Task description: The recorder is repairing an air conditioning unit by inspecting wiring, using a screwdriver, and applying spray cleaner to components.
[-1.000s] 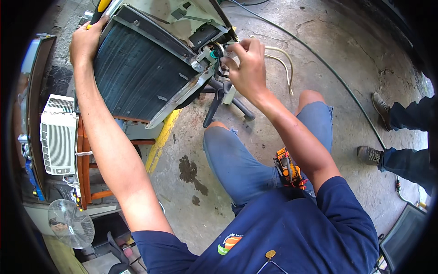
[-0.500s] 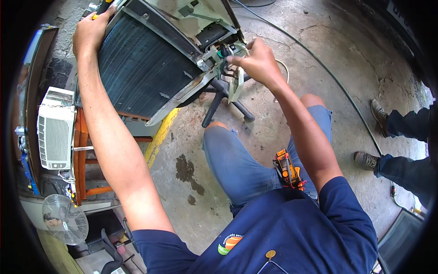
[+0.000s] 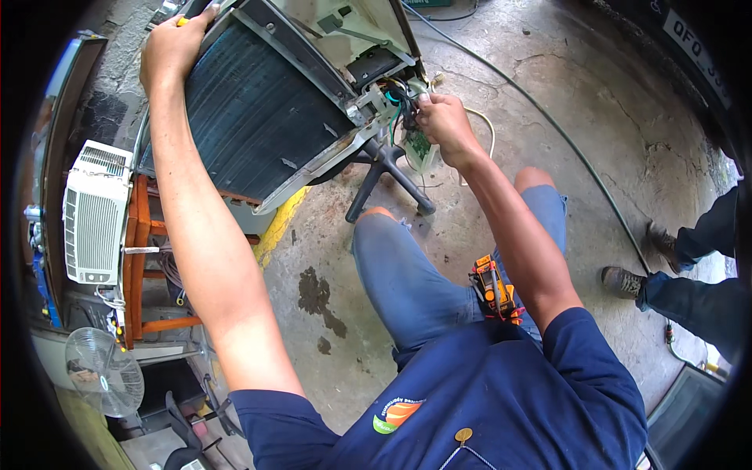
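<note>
An opened air conditioner with a dark finned coil stands tilted before me. At its upper left edge is my left hand, fingers closed round a tool with a yellow-and-black handle, mostly hidden by the hand. My right hand is at the unit's right corner, thumb and fingers pinched on a bundle of dark wires. Below those fingers a green circuit board hangs from the wiring on a pale plate.
A black star-shaped chair base stands under the unit. To the left, a white air conditioner rests on a wooden stand, with a fan nearby. A hose crosses the concrete; another person's shoes are at right.
My right hand has turned and shifted slightly down and right. The circuit board's green face has turned into view below it. My left hand has moved little.
</note>
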Available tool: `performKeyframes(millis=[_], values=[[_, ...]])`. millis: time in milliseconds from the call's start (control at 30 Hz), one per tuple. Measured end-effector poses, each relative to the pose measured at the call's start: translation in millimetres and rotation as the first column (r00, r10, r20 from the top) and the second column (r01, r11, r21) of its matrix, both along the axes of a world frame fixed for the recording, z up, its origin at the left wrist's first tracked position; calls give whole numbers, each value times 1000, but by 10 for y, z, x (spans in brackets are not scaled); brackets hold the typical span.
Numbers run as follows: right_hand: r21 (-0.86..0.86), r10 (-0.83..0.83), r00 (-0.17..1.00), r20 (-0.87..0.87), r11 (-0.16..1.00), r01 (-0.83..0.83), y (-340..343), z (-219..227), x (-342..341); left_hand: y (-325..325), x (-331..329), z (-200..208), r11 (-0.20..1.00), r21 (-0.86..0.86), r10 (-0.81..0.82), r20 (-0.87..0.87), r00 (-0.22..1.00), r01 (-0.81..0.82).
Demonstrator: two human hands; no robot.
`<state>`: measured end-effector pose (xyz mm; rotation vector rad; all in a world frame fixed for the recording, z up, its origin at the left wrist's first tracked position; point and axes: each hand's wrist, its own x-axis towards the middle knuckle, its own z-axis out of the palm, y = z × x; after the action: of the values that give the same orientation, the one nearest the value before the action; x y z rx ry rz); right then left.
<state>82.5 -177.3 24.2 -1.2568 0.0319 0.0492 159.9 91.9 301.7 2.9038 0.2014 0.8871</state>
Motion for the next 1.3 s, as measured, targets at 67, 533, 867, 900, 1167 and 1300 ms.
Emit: performKeyframes(millis=[67,533,867,900,1167,1300], values=[[-65,-38,999,22,997,39,34,60,82,7,3,-5,1000,2,0,6,1000,0],[-250,-121,982,144,956,154,-31,-81,-8,101,80,-29,992,23,124,-41,991,-123],[-183,-58,980,188,979,93,-170,-67,-112,-98,-114,-17,997,2,71,30,997,-71],[-209,-46,980,195,974,87,-164,-134,-119,2,-106,4,995,16,95,55,994,-96],[-257,-82,978,193,958,131,-260,-343,-250,-26,-88,-76,997,50,55,67,996,-58],[-264,-78,977,197,956,130,-300,-196,-383,12,-51,-71,998,38,45,84,995,-48]])
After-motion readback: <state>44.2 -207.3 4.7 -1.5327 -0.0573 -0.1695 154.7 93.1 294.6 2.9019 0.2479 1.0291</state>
